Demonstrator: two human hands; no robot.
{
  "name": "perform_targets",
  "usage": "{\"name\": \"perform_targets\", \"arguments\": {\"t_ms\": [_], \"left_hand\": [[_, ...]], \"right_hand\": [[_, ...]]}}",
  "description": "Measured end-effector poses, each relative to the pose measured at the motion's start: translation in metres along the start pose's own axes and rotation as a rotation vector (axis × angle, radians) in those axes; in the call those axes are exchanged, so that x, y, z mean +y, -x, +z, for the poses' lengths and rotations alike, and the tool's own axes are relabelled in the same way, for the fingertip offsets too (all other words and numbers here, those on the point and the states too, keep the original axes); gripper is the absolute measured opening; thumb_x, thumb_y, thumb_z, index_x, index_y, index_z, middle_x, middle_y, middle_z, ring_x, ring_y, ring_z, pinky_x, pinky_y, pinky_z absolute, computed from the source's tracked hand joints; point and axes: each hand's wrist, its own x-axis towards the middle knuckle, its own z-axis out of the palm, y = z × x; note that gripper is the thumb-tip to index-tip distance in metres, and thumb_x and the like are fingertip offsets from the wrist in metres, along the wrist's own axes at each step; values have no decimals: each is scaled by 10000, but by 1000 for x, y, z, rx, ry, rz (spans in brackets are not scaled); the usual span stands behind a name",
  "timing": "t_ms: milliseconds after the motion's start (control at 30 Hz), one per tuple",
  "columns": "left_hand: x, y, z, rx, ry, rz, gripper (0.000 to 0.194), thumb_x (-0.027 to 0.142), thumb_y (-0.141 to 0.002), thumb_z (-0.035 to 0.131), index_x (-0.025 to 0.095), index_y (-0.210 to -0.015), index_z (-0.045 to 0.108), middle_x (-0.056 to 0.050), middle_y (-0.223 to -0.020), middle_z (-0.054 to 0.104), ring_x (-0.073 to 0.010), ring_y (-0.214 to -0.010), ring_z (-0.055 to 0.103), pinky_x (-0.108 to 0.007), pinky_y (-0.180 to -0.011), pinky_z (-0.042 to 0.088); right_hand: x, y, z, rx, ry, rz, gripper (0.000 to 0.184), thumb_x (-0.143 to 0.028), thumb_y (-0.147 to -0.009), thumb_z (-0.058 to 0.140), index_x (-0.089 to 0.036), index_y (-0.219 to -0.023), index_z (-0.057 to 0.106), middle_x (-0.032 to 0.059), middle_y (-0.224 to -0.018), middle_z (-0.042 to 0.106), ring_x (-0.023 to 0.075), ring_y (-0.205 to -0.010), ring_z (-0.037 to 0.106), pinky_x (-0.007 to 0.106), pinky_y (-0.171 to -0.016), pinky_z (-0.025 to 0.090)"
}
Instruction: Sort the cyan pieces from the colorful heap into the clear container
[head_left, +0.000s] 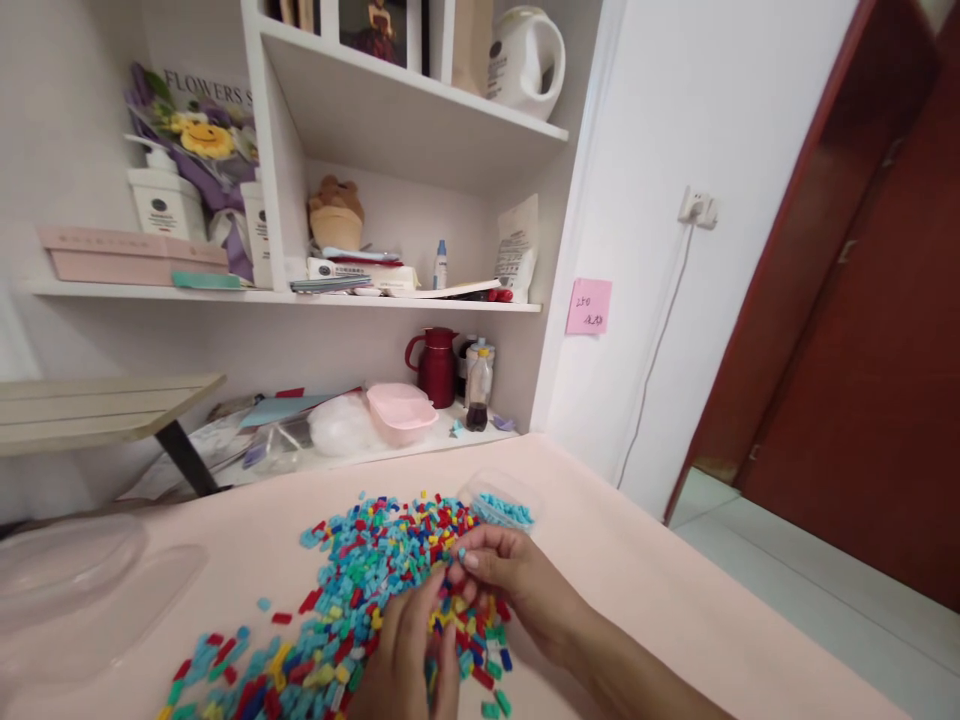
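- Here we have bricks (375, 560): light blue, red, yellow, green, dark blue!
- We spot light blue alone in the clear tub (517, 489)!
- Pale pink for our table (630, 575).
- Deep red, we see, on the jug (437, 370)!
- And we get brownish red on the door (862, 430)!

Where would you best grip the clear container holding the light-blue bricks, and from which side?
On the clear container, probably the raised rim on the right, coming from that side: bare pink tabletop lies there, while loose bricks crowd its left and the right hand is just in front.
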Motion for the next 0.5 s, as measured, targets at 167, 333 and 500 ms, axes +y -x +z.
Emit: {"name": "perform_targets", "arguments": {"t_ms": [167, 333, 500], "left_hand": [[-4, 3, 0, -3, 77, -198, 410, 494, -916, 474, 245, -1237, 533, -76, -1065, 647, -104, -559, 629, -238, -497, 545], [0, 4, -6, -71, -6, -69, 324, 422, -949, 427, 255, -1183, 576, -49, -963, 712, -152, -728, 710, -225, -550, 563], [2, -2, -13, -71, -103, 41, 262, 330, -964, 398, 246, -1119, 591, -22, -911, 737, -126, -700, 716, -186, -544, 539]], "right_hand": [[-2, 9, 9, -88, -43, 73, 363, -379, -655, 824, -92, -845, 709, 73, -711, 717, 88, -499, 600, 180, -479, 420], [2, 15, 16, -127, 10, 97, 349, -394, -643, 823, -90, -768, 707, 69, -684, 708, 81, -500, 582, 183, -493, 427], [-12, 14, 8, -14, 238, -35, 294, -387, -672, 780, -145, -803, 679, 9, -648, 660, 106, -530, 556, 226, -528, 434]]}}
